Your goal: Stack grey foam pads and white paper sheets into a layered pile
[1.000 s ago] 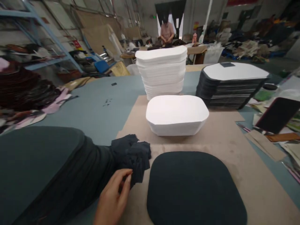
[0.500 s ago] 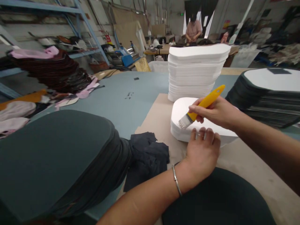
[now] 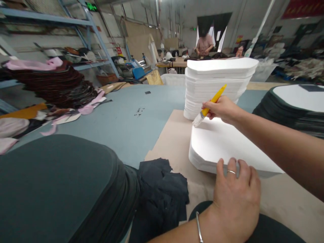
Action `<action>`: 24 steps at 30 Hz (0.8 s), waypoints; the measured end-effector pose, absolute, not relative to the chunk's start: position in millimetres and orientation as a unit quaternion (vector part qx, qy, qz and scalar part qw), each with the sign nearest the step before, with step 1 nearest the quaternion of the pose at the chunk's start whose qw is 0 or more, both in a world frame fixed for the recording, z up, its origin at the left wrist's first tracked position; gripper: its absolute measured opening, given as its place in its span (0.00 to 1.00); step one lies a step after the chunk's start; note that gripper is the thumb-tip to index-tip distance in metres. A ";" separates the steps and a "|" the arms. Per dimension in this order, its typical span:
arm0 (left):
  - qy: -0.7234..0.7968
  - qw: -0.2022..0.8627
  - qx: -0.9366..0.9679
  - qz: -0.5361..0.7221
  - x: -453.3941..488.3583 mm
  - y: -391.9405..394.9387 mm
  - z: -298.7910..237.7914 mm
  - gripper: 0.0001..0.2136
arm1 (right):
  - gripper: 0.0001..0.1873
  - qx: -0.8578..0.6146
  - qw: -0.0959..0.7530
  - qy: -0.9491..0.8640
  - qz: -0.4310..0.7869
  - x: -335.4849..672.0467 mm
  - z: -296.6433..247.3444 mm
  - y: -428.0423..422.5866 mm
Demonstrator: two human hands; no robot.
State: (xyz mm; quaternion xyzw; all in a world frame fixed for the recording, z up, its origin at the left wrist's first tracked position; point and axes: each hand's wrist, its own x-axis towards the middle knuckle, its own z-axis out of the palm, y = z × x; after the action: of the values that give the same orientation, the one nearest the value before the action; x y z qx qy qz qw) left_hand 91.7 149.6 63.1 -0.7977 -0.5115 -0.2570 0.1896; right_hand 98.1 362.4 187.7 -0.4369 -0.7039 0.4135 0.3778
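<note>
My right hand (image 3: 221,107) grips a paintbrush (image 3: 214,100) with a yellow handle. Its whitish bristles touch the far left edge of the top sheet on a low stack of white foam pads (image 3: 222,143). Against the near side of that stack rests my left hand (image 3: 236,192), fingers apart and slightly bent, fingertips at the edge. A ring and a bracelet show on it. Partly hidden under the left hand and wrist lies a dark green rounded panel (image 3: 273,229) on the brown board (image 3: 167,135).
A taller white pad stack (image 3: 215,76) stands behind. To the left is a dark green panel stack (image 3: 58,179), with dark cloth scraps (image 3: 162,189) beside it. Another dark stack (image 3: 280,108) sits right. Brown pieces (image 3: 50,81) are piled at far left. A person (image 3: 204,45) works in the background.
The brush has moved from the front left of the low stack to its far left edge. My left hand stays at the stack's near side, and the view has shifted.
</note>
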 end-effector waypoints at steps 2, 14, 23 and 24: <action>-0.511 0.197 -0.795 -0.261 91.5 149.9 62.7 0.19 | 0.09 -0.445 0.393 -0.703 0.392 101.4 193.1 378.6; -0.522 0.197 -0.789 -0.259 94.0 152.6 66.4 0.17 | 0.08 -0.336 0.175 -0.846 0.374 157.8 221.6 411.2; -0.522 0.172 -0.796 -0.254 94.2 154.9 67.0 0.20 | 0.14 -0.462 0.171 -0.822 0.285 257.6 214.7 422.3; -0.522 0.168 -0.798 -0.250 94.2 154.6 67.7 0.20 | 0.14 -0.473 0.172 -0.820 0.273 269.0 213.8 419.6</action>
State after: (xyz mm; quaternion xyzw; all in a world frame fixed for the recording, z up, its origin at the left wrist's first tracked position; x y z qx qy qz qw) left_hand 94.2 154.6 67.7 -0.7979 -0.5224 -0.2495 0.1679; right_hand 269.0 419.6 213.8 -0.4730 -0.8197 0.2732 0.1723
